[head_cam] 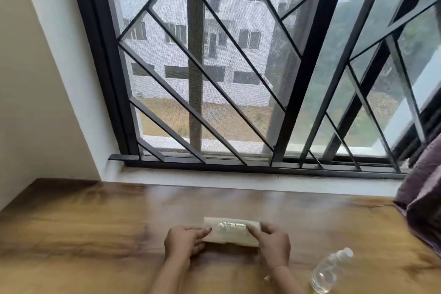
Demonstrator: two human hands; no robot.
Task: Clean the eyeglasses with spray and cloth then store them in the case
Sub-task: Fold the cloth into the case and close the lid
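Observation:
A beige rectangular glasses case (231, 231) with printed lettering on its lid lies closed on the wooden table (95, 234). My left hand (185, 243) grips its left end, thumb on top. My right hand (273, 242) holds its right end the same way. A clear spray bottle (330, 270) stands to the right of my right wrist, apart from it. The eyeglasses and the cloth are not visible.
The table runs up to a white sill (238, 180) under a barred window (214, 67). A purple curtain or cushion (424, 198) hangs over the table's right edge. A cream wall (28, 102) bounds the left side.

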